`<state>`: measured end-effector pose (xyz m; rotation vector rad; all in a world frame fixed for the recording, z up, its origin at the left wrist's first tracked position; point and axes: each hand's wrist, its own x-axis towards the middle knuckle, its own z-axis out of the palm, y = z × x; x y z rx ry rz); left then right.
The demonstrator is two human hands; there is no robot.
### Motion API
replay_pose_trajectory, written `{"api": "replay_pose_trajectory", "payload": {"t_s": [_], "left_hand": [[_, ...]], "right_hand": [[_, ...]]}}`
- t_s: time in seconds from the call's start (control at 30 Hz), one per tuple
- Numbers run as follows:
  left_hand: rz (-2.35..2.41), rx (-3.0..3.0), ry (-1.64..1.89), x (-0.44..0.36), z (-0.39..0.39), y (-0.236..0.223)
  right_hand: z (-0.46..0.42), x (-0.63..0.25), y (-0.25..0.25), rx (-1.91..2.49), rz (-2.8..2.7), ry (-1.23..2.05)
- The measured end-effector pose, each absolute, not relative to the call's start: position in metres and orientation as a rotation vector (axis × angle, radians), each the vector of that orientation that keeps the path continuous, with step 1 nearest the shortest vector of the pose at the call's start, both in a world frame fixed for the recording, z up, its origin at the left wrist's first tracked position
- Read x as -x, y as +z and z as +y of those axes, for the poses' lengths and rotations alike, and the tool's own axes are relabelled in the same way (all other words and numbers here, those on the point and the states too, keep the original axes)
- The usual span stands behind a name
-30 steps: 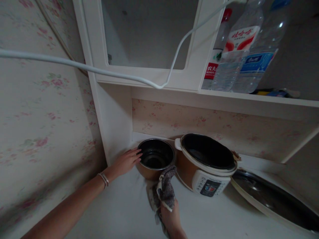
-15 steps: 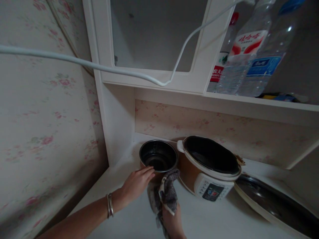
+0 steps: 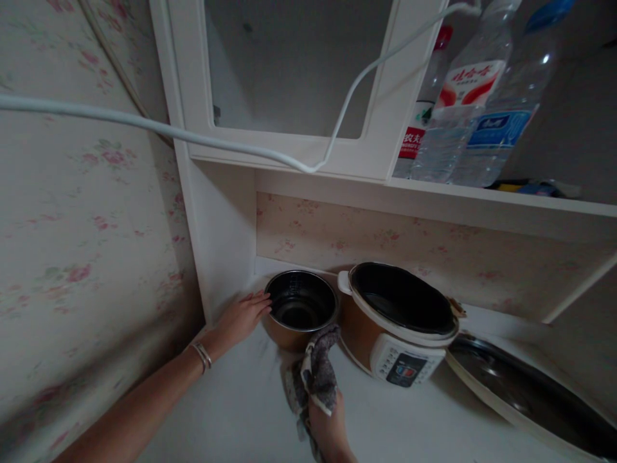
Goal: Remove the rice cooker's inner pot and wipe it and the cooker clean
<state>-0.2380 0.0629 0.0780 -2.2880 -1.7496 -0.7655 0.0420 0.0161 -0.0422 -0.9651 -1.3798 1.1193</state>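
Note:
My left hand [image 3: 241,316], with a bracelet on the wrist, rests flat against the left side of a dark inner pot [image 3: 299,308], fingers stretched out. My right hand [image 3: 328,427] grips a grey cloth [image 3: 315,373] and presses it against the pot's near side. The pot stands on a white counter [image 3: 231,411], in the corner next to an orange-and-white electric cooker [image 3: 398,321] whose cavity is bare.
The cooker's open lid [image 3: 525,386] lies to the right. A white shelf [image 3: 482,196] above carries several water bottles [image 3: 477,90]. A white cable [image 3: 168,128] hangs across in front of a cabinet. Flowered wallpaper [image 3: 72,212] closes the left side.
My left hand slid round the pot's rim, from the left side to the near side and back to the left. The cloth in my right hand stayed against the pot.

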Motion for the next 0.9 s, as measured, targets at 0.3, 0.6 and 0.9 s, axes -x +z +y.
{"api": "replay_pose_trajectory", "payload": {"t_s": [0.3, 0.6, 0.9], "left_hand": [[-1.727, 2.23, -0.749, 0.165, 0.013, 0.076], [-1.693, 2.273, -0.759, 0.22, 0.033, 0.088], [-1.71, 2.224, -0.627, 0.243, 0.057, 0.071]], "right_hand": [[0.015, -0.044, -0.027, 1.05, -1.431, 1.057], [0.012, -0.042, -0.026, 1.092, -1.339, 1.085], [0.015, -0.044, -0.032, 1.059, -1.354, 1.069]]}}
